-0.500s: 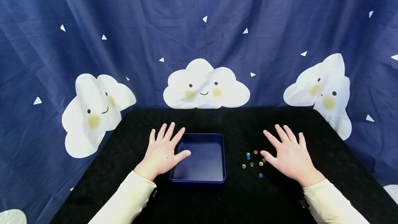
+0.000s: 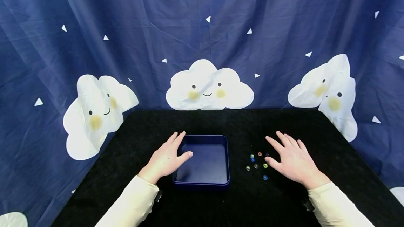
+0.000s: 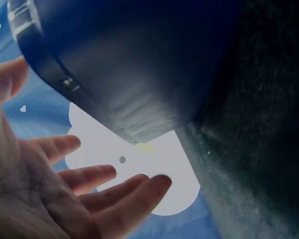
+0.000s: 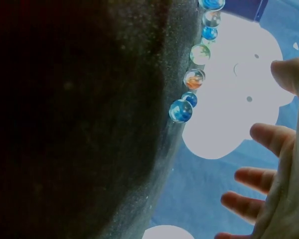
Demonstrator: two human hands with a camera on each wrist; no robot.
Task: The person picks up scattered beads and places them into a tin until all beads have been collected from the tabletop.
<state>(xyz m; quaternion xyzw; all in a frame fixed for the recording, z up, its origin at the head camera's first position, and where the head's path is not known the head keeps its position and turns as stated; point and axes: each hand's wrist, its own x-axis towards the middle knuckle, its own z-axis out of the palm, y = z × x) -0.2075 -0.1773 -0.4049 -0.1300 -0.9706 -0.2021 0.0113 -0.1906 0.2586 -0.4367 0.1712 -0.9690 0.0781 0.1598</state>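
At the left wall of a dark blue box (image 2: 201,184), my left hand (image 2: 165,160) is held with its fingers extended and its thumb over the box's near-left part. The left wrist view shows the box's outer side (image 3: 124,64) beside the spread fingers (image 3: 132,204); whether they touch it I cannot tell. My right hand (image 2: 295,162) hovers right of several glass marbles, fingers relaxed and holding nothing. Among them are a blue marble (image 2: 265,177), a yellow one (image 2: 265,166) and an orange-red one (image 2: 260,153). Beside my right thumb, a dark marble (image 2: 267,155) is barely visible.
A black cloth (image 2: 233,206) covers the table. Behind its far edge hangs a blue curtain (image 2: 202,41) with white clouds and small triangles. The marbles lie to the right of the box, with a strip of cloth between.
My left hand has turned more onto its side, its fingers closer together. My right hand's fingertips have come down a little towards me. The box and marbles stay where they were.
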